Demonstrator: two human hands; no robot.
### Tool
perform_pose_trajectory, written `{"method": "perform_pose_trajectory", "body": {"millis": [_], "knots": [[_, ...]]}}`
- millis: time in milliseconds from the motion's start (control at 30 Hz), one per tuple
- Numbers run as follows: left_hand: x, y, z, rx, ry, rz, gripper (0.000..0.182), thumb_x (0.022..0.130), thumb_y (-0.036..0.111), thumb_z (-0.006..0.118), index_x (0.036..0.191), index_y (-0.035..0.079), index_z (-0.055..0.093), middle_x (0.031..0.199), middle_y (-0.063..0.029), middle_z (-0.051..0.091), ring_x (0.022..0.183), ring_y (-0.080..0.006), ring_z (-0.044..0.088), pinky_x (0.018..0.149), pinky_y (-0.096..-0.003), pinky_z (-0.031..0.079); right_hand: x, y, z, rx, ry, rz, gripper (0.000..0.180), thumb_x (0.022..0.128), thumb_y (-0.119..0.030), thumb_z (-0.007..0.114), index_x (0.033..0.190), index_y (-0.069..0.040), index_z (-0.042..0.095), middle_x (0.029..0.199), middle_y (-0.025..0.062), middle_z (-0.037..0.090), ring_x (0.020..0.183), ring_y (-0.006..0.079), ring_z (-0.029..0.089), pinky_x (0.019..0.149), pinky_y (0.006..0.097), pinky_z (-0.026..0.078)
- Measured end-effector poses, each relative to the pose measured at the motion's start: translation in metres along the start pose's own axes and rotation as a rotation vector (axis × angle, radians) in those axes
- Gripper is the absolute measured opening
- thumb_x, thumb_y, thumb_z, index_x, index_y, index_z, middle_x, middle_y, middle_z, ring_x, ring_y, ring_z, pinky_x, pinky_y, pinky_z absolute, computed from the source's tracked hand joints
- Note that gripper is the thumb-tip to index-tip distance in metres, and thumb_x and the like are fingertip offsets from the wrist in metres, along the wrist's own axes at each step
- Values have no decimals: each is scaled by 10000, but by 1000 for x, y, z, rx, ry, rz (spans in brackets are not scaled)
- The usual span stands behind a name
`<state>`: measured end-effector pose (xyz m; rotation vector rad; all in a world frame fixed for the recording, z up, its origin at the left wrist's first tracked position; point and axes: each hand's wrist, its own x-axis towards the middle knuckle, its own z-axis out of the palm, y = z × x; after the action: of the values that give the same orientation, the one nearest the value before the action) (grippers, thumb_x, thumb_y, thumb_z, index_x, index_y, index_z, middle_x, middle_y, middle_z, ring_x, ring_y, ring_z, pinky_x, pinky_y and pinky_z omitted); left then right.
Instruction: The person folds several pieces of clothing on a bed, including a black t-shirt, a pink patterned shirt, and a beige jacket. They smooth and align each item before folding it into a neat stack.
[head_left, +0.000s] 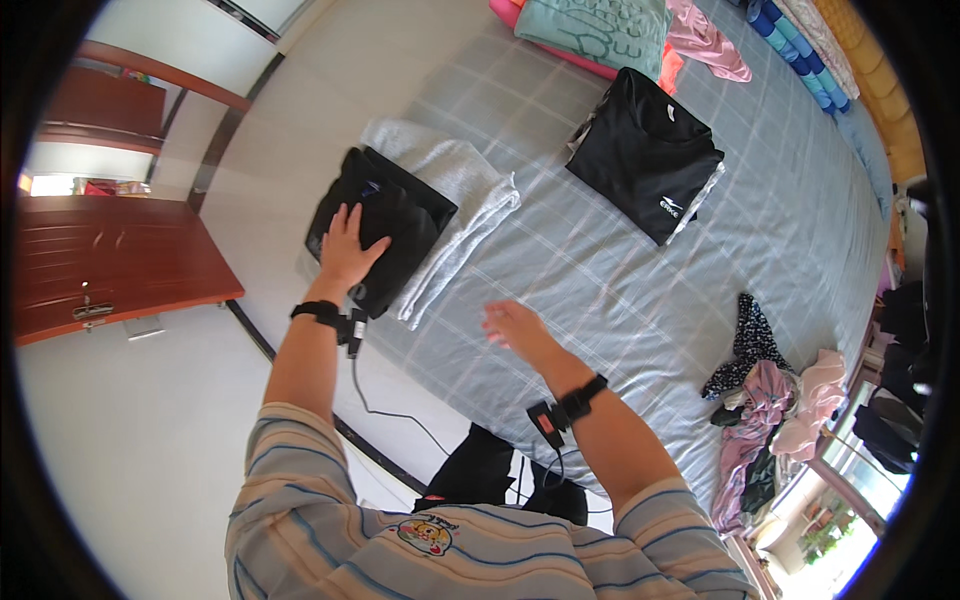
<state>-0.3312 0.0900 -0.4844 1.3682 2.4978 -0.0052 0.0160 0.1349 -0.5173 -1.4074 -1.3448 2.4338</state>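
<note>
My left hand (346, 251) lies flat with spread fingers on a folded black garment (397, 240). That garment rests partly over a folded light grey garment (480, 176) near the bed's left edge. Over the grey checked bedsheet (480, 375) hangs my right hand (516, 330), slightly blurred and holding nothing, to the right of the grey garment's lower end. Farther back on the bed sits a stack of folded clothes topped by a black T-shirt (645, 157) with a white chest logo. Both wrists wear black straps with small cabled devices.
Crumpled clothes, pink (765, 397) and dark patterned (750, 337), lie at the bed's right side. A green printed textile (592, 30) and pink cloth (705, 37) are at the far end, near folded bedding (802, 60). A reddish-brown wooden cabinet door (120, 262) stands at left.
</note>
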Motion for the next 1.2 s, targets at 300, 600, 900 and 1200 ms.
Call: {"method": "perform_pose_trajectory", "body": {"millis": [300, 600, 900, 1200], "knots": [[28, 90, 49, 130, 332, -99, 864, 825, 598, 615, 1502, 142, 334, 1591, -147, 237, 1456, -355, 225, 1041, -691, 267, -135, 167, -116, 90, 528, 320, 296, 920, -232, 585, 1140, -35, 615, 978, 109, 695, 806, 168, 669, 690, 317, 539], [95, 89, 85, 288, 26, -335, 922, 871, 757, 400, 1555, 179, 183, 1604, -134, 190, 1454, -423, 193, 1073, -722, 181, -190, 191, -105, -181, 602, 394, 261, 865, -314, 575, 1060, -165, 665, 1004, 103, 699, 1008, 312, 642, 865, 431, 499], [-39, 106, 69, -124, 452, 347, 491, 850, 105, 643, 1310, 5, 505, 1338, -222, 512, 1271, -376, 468, 1062, -459, 388, -273, 276, -140, -224, 759, 413, 250, 842, -311, 571, 1022, -183, 690, 1040, 119, 700, 1022, 345, 642, 864, 437, 504], [-255, 81, 149, -105, -269, 344, 401, 758, 37, 697, 1145, 33, 594, 1173, -196, 560, 1106, -344, 546, 965, -432, 464, -382, 332, -316, -261, 1619, 417, 423, 795, -200, 638, 1195, -90, 558, 1173, 190, 584, 1095, 386, 569, 930, 468, 475]]}}
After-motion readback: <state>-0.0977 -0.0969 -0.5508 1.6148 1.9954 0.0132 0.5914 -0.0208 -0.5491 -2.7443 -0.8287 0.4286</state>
